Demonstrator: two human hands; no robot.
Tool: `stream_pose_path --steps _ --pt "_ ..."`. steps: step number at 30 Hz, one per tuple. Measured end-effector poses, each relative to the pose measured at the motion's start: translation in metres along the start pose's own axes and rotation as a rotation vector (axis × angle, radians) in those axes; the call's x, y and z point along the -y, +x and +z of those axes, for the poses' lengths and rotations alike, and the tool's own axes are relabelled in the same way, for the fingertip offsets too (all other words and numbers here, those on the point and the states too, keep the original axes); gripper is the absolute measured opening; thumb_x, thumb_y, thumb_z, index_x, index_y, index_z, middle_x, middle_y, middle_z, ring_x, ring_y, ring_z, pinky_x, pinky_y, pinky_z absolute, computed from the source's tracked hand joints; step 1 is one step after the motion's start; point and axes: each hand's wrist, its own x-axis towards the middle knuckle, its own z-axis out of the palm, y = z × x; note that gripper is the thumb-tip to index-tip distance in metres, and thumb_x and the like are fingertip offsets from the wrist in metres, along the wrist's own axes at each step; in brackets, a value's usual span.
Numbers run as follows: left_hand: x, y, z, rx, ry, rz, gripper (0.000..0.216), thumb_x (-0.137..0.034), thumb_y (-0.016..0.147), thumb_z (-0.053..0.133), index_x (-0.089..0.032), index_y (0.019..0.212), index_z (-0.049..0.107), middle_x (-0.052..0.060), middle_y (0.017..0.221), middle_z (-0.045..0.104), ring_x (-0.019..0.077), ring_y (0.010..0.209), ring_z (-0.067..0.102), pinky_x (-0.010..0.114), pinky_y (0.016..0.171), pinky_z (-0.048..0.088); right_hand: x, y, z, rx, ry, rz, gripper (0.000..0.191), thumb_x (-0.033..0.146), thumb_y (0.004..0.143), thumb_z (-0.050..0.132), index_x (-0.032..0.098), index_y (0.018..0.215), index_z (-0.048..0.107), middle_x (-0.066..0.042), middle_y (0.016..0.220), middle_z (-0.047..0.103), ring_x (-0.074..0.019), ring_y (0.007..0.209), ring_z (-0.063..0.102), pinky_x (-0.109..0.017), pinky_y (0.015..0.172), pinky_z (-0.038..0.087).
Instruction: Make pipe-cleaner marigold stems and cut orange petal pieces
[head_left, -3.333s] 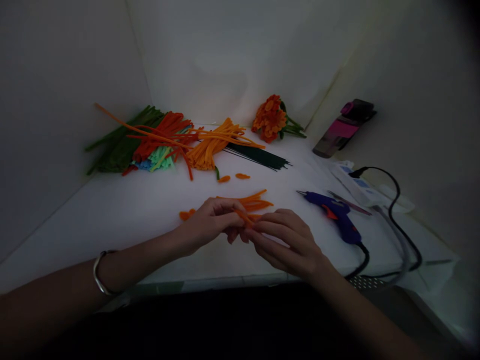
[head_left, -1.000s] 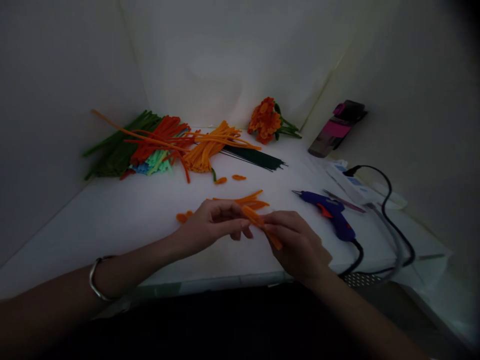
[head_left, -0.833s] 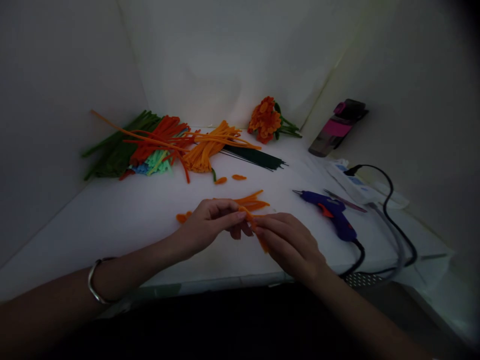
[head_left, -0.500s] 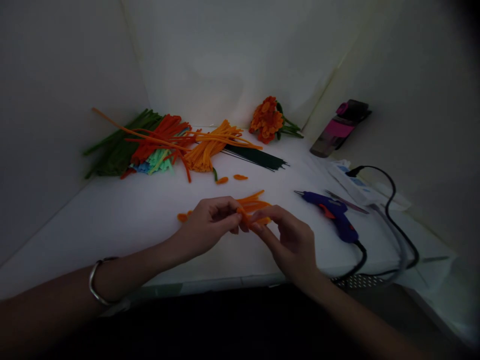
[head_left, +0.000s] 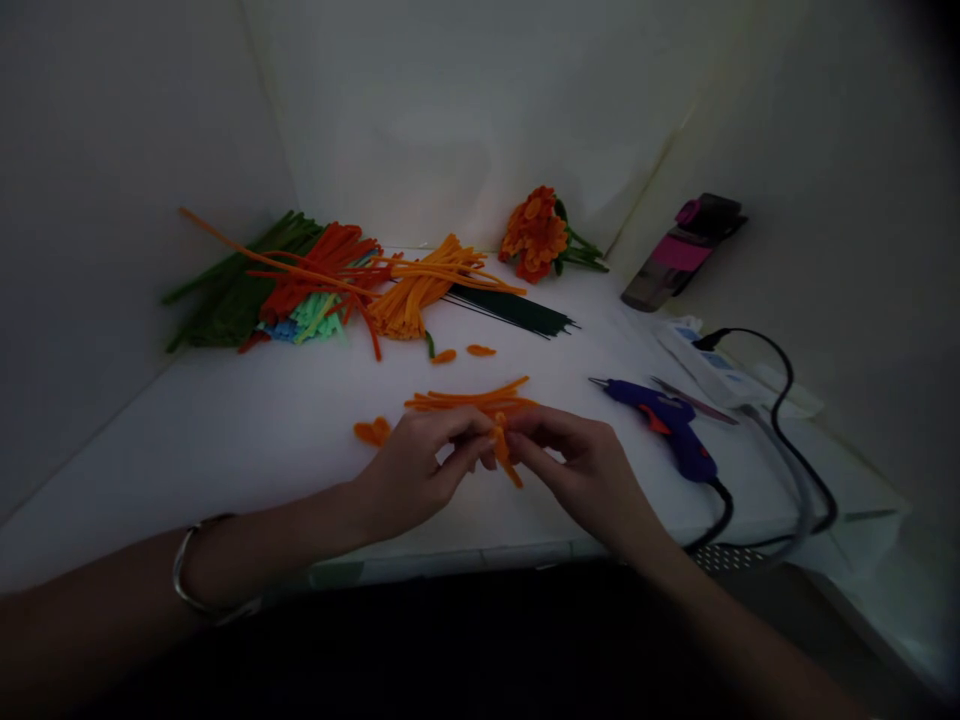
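My left hand (head_left: 420, 470) and my right hand (head_left: 589, 470) meet fingertip to fingertip over the white table (head_left: 247, 430), both pinching one short orange pipe cleaner piece (head_left: 504, 455) that hangs bent between them. A silver bangle (head_left: 196, 590) sits on my left wrist. Just behind my fingers lies a small bundle of cut orange pieces (head_left: 472, 398). A folded orange petal shape (head_left: 373, 431) lies left of my left hand.
A heap of green, red, teal and orange pipe cleaners (head_left: 322, 285) and dark green wires (head_left: 517, 312) lie at the back. A finished orange flower (head_left: 538, 232), a pink-and-black bottle (head_left: 682, 250), a purple glue gun (head_left: 664, 425) with black cable (head_left: 787, 440) lie to the right.
The orange piece, held out straight between my hands a second ago, is now bent and hangs down from my fingertips. My hands have drawn closer together.
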Motion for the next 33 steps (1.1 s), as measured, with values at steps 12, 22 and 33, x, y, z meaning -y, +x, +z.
stream_pose_path --steps 12,22,33 --pt "0.003 0.005 -0.001 0.042 -0.372 -0.183 0.012 -0.019 0.087 0.049 -0.013 0.079 0.056 0.000 0.066 0.060 0.0076 0.060 0.051 0.018 0.058 0.043 0.007 -0.004 -0.005 -0.036 -0.253 -0.371 0.019 0.010 0.082 0.053 0.021 0.090 0.066 -0.002 0.084 0.064 -0.0131 0.075 0.059 -0.025 0.066 0.047" --pt "0.008 0.011 -0.006 0.201 -0.489 -0.333 0.016 -0.021 0.082 0.053 -0.012 0.069 0.055 0.001 0.060 0.062 0.0062 0.050 0.047 0.018 0.050 0.039 -0.002 -0.005 0.002 -0.065 -0.313 -0.392 0.010 0.011 0.082 0.054 0.017 0.083 0.061 -0.002 0.077 0.062 -0.0119 0.070 0.057 -0.024 0.064 0.047" --pt "0.009 0.009 -0.005 0.300 -0.454 -0.402 0.013 -0.021 0.079 0.054 -0.014 0.069 0.056 -0.002 0.054 0.057 0.0061 0.046 0.045 0.018 0.046 0.036 -0.002 -0.002 -0.003 0.102 -0.314 -0.398 0.013 0.019 0.087 0.050 0.019 0.093 0.062 -0.004 0.083 0.065 -0.0146 0.075 0.060 -0.027 0.065 0.048"
